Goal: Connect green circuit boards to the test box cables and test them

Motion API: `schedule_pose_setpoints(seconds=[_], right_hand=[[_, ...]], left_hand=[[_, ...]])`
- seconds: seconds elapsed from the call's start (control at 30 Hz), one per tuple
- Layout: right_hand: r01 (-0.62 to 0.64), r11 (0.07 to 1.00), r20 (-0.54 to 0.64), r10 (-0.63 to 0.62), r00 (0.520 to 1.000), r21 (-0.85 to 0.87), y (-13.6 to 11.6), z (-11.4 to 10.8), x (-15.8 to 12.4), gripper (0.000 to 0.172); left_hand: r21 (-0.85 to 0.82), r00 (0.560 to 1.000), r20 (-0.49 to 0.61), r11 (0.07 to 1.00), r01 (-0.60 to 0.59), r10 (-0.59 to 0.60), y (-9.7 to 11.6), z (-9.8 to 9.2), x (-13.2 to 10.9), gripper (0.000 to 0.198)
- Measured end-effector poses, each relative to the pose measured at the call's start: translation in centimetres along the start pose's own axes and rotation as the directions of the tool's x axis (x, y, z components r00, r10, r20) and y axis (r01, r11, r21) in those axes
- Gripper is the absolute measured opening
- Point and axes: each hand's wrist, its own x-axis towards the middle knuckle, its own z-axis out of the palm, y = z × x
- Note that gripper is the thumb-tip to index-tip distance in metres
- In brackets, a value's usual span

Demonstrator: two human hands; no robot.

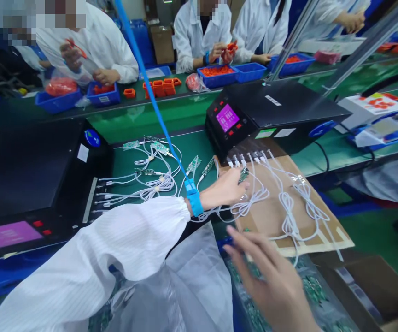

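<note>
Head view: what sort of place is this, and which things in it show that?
Probably an electronics assembly or testing workshop: green circuit boards among white cables, a black unit with a lit screen, and several people in white coats.

Two black box-shaped units (278,108), two glowing magenta rectangular screens (227,118)! I count at least seven small green circuit boards (194,164), one flat brown cardboard sheet (266,221), one blue wrist strap (194,198), at least five blue plastic bins (55,105), at least four people in white coats (188,32).
</note>
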Motion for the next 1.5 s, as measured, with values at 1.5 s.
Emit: schedule_pose_setpoints(seconds=[1.5], right_hand=[[-0.378,0.888,-0.135,0.421,0.897,0.261,-8.5,6.0,6.0,0.046]], left_hand=[[0.264,0.968,-0.220,0.963,-0.058,0.119,-0.1,-0.6,1.2,0.013]])
